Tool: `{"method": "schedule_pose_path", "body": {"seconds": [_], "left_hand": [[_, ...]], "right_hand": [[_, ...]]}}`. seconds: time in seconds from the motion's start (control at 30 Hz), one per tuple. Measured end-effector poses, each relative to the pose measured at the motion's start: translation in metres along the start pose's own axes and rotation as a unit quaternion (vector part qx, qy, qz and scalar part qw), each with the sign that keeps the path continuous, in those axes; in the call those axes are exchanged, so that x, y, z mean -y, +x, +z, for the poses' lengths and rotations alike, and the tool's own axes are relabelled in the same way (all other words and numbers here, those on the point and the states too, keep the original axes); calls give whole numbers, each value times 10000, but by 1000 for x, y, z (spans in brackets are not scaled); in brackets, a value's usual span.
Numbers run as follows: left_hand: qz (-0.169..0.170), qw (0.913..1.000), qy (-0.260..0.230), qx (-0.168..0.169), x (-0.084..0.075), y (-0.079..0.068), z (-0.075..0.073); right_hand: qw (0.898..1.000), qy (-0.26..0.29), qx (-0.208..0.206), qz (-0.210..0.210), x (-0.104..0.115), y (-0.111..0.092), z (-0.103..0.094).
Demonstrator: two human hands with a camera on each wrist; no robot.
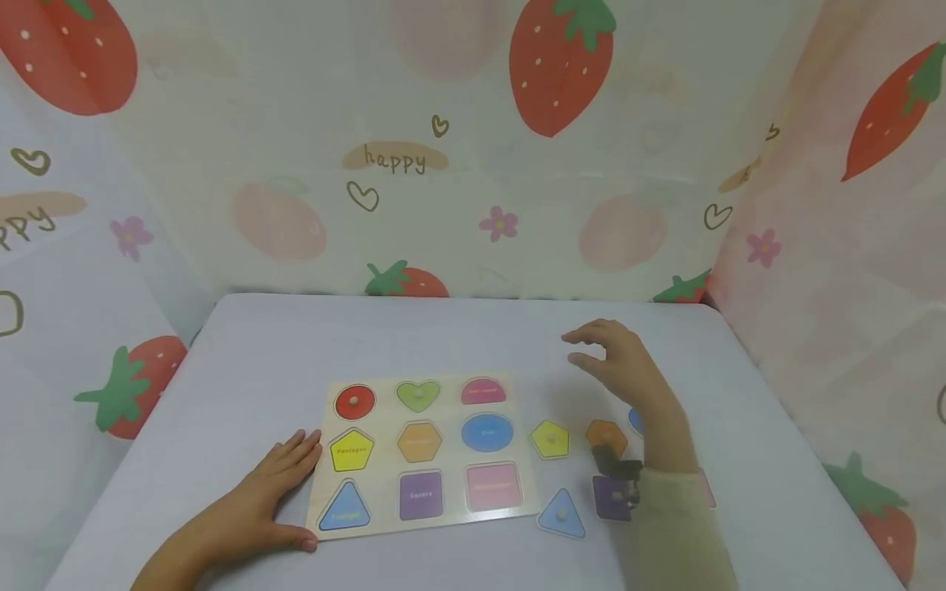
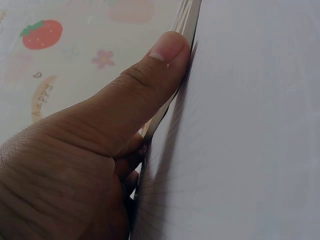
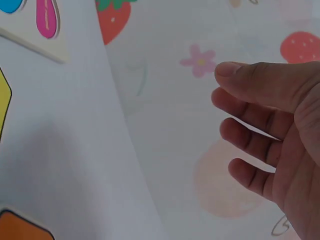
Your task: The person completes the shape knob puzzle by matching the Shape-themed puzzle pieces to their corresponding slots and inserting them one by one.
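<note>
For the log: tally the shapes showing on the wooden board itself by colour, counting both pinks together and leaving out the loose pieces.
Red: 1, circle
Green: 1, heart
Pink: 2, semicircle and rectangle
Yellow: 1, pentagon
Orange: 1, hexagon
Blue: 2, oval and triangle
Purple: 1, square
Total: 9 on the board

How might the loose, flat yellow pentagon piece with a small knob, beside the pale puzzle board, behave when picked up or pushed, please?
The yellow pentagon piece lies flat with crisp edges, so it would probably stay stiff. Its knob likely offers an easy pinch. With straight sides, it would likely slide across the white table rather than roll.
</note>
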State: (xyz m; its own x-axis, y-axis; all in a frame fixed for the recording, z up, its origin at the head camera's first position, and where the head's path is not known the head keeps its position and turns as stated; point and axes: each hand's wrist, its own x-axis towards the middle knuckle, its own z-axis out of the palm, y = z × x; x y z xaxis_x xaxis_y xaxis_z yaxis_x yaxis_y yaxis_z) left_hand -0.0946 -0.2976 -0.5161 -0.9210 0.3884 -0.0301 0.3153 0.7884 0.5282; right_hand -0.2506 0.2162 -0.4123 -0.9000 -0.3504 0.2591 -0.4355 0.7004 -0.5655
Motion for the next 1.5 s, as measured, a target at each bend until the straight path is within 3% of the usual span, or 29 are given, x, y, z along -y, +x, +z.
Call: {"method": "schedule_pose_path", "body": {"seconds": [0.37, 0.9, 1.17, 1.5], "left_hand": [[3, 10000, 32, 66, 1, 1, 0], [-78, 9999, -76, 83, -3, -1, -4], [-97, 9999, -84, 72, -5, -1, -3], [-24, 10000, -52, 72, -4, -1, -2]], "right_hand": [[9977, 62, -334, 584, -45, -10, -11], [9856, 128, -412, 1634, -91, -26, -13], [9783, 13, -315, 2045, -105, -32, -13], [9710, 69, -217, 2379, -107, -35, -2]]}}
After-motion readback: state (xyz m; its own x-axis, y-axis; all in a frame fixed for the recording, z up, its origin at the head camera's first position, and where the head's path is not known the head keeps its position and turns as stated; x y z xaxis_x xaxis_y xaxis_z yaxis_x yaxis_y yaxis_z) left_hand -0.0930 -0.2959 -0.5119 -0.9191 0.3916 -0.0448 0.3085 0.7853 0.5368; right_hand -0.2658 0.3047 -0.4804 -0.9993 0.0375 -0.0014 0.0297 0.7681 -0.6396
